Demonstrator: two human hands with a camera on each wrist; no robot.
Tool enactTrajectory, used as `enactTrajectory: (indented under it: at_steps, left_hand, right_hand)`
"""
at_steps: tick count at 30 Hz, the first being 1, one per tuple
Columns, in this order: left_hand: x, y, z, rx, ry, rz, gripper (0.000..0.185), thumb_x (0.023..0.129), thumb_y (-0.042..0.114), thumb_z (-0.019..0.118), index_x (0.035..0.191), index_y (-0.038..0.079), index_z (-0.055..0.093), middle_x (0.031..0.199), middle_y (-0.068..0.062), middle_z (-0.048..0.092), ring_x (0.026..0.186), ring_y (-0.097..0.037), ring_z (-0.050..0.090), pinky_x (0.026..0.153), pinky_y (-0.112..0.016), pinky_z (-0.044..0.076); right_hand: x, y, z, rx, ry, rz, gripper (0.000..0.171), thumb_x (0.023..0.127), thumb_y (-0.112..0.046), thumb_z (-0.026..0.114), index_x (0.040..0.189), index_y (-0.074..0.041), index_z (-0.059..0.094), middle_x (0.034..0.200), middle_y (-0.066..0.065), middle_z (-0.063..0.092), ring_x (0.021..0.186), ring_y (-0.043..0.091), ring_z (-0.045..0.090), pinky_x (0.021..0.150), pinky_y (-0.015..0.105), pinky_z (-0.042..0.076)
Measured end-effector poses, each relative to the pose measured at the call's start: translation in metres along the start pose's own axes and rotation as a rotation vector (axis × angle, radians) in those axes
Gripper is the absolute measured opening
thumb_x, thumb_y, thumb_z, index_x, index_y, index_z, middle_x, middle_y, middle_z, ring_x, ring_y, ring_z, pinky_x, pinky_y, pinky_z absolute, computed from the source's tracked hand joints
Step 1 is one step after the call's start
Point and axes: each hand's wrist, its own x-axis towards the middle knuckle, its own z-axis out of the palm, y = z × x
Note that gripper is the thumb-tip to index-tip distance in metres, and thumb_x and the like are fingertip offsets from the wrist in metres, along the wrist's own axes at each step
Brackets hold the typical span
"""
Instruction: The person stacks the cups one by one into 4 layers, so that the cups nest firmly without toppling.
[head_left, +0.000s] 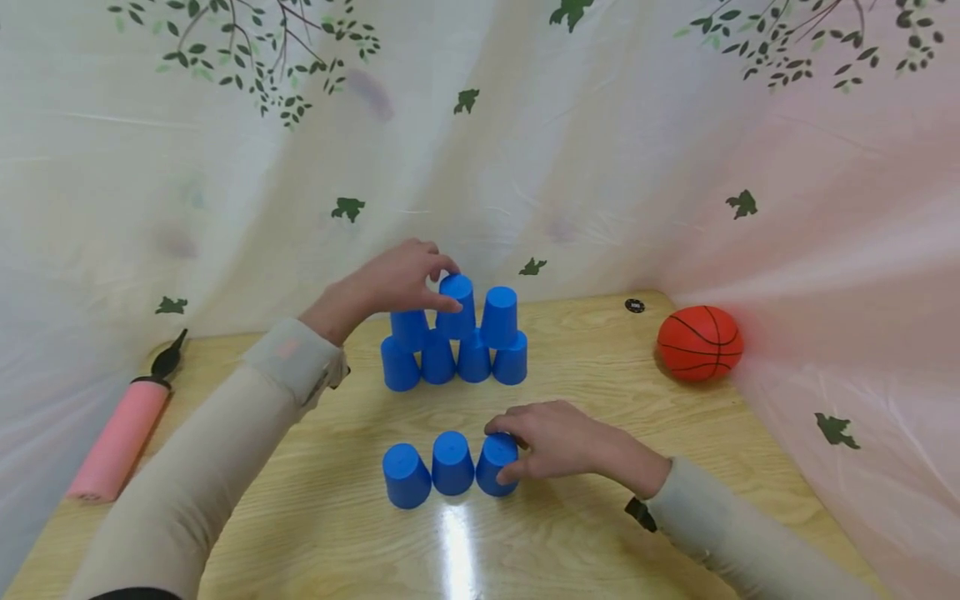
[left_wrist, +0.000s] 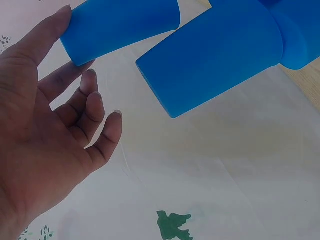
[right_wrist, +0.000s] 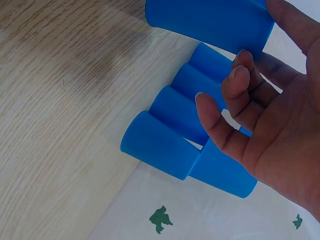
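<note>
Inverted blue cups on a wooden counter [head_left: 600,533]. Far group: pyramid [head_left: 453,346] with four cups below and three above. Left hand [head_left: 390,279] reaching forward, thumb and fingertips pinching the middle upper cup [head_left: 457,307] near its closed top; cup axis upright, slightly tilted. Near group: row of three cups [head_left: 450,467], just in front of the pyramid. Right hand [head_left: 558,437] curled round the rightmost row cup [head_left: 497,463], gripping its side. Pink pump [head_left: 120,437] far left, basketball [head_left: 699,342] far right, both well apart from the hands.
</note>
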Motion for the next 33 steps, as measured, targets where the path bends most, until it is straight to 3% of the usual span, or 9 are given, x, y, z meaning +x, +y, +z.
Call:
enactTrajectory:
  at_steps: [33]
  left_hand:
    - [0.01,-0.008,0.012,0.03,0.016,-0.01,0.065,0.084,0.054,0.075,0.136,0.017,0.063,0.125,-0.014,0.059,0.119,-0.029,0.048,0.095,-0.045,0.047]
  right_hand:
    - [-0.001,0.002,-0.001,0.011,-0.005,0.017,0.057,0.087,-0.05,0.074,0.135,-0.022,0.06,0.115,-0.007,0.068,0.092,0.007,0.058,0.079,0.029,0.049]
